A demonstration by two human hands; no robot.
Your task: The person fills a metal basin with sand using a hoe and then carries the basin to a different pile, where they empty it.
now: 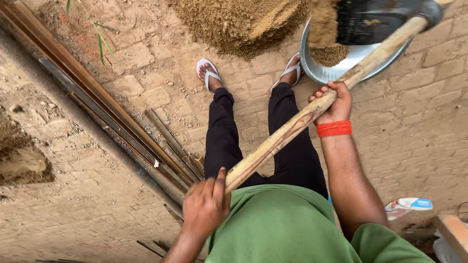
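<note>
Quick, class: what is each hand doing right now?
Left hand: closed around the shovel handle near its end.
Right hand: closed around the handle farther down.

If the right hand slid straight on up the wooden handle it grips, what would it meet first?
The right hand would probably first reach the shovel blade, loaded with sand, above the metal pan.

rough, worn wooden shovel handle (302,122), dull black metal blade (375,19), shiny smooth metal pan (321,73), grainy damp-looking sand (243,22), rough matt brick paving (429,131), rusty steel bars (97,97), soft green cotton shirt (282,229)
</note>
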